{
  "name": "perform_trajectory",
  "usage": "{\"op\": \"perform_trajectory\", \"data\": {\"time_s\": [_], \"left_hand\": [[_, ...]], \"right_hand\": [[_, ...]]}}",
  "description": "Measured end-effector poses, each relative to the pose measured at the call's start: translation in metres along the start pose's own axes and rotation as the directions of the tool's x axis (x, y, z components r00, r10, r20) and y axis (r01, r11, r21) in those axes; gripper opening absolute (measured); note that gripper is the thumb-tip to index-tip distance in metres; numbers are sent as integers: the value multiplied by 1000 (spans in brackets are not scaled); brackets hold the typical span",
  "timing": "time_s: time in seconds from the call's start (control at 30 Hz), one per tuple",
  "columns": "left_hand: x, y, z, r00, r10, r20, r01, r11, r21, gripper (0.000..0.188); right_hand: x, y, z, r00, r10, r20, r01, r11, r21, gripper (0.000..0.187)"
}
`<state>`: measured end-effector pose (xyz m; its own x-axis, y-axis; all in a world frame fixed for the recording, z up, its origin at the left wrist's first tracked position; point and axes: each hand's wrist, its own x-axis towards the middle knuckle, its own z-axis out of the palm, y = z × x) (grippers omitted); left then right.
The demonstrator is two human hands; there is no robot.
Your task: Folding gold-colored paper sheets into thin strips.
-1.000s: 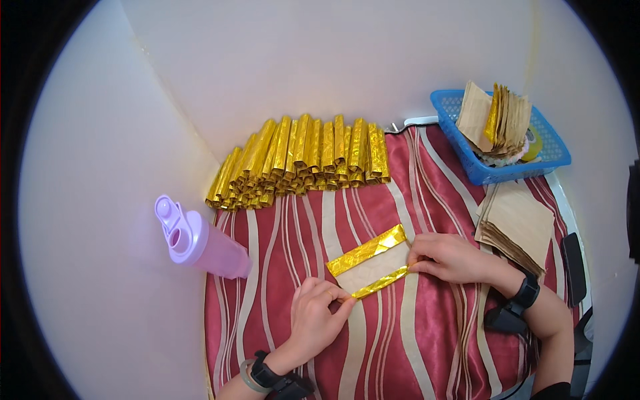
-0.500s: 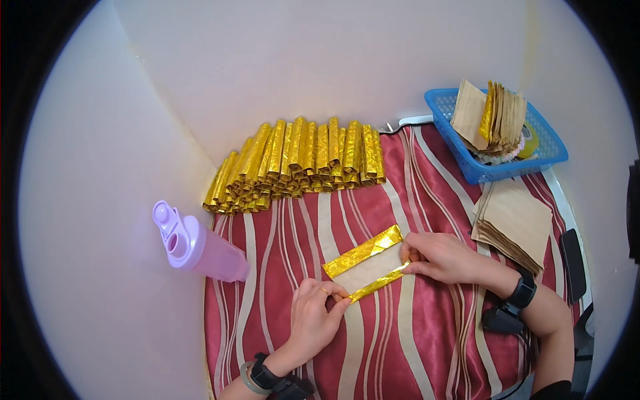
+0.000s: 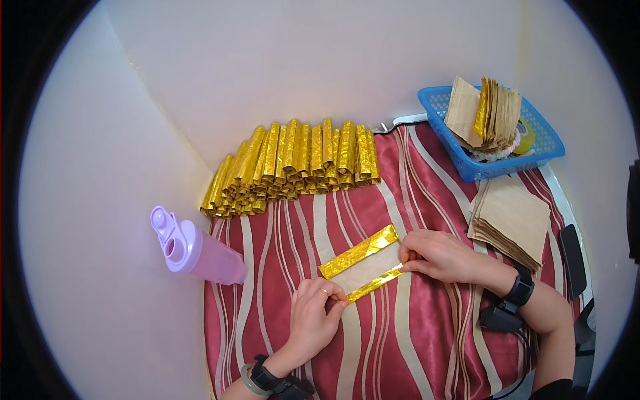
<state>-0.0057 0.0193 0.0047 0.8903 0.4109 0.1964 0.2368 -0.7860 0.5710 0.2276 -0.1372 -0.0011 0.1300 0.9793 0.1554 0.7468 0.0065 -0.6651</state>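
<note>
A sheet of gold foil paper (image 3: 365,268) lies on the striped cloth in front of me, its beige back facing up. Its far side is folded over in a broad gold band, and a narrower gold fold runs along the near side. My left hand (image 3: 313,315) pinches the near-left corner between thumb and fingers. At the right end, my right hand (image 3: 441,257) grips the near-right corner, with its bent fingers against the short edge. Farther back, against the wall, rests a pile of folded gold paper tubes (image 3: 293,160).
Red striped cloth (image 3: 280,253) covers the table. A lilac bottle (image 3: 210,253) stands at the left. At the right are a stack of beige paper sheets (image 3: 510,220), a blue basket (image 3: 543,150) holding more paper, and a dark phone-like slab (image 3: 571,260). Walls enclose the left and back.
Both hands keep their pinch on the paper's near corners, with hardly any movement. The whole view has shifted slightly.
</note>
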Motion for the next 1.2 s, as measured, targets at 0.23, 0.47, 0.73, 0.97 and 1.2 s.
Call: {"op": "perform_trajectory", "data": {"time_s": [0.23, 0.47, 0.73, 0.97, 1.2], "left_hand": [[0, -2, -1, 989, 139, 44, -141, 989, 42, 28], [2, 5, -1, 928, 297, 226, -357, 883, 305, 60], [0, 2, 1, 908, 299, 293, -401, 825, 398, 66], [2, 9, 0, 892, 282, 355, -431, 766, 476, 66], [2, 11, 4, 901, 271, 340, -404, 808, 428, 68]], "right_hand": [[-3, 3, -2, 996, -83, -36, 83, 997, 2, 18], [-4, -1, -4, 998, -49, -26, 48, 998, -30, 15], [-14, -17, -1, 906, -422, 34, 356, 717, -599, 11], [-23, -45, 4, 936, -303, 180, 325, 543, -774, 47], [-29, -49, 10, 953, -198, 229, 295, 442, -847, 52]]}}
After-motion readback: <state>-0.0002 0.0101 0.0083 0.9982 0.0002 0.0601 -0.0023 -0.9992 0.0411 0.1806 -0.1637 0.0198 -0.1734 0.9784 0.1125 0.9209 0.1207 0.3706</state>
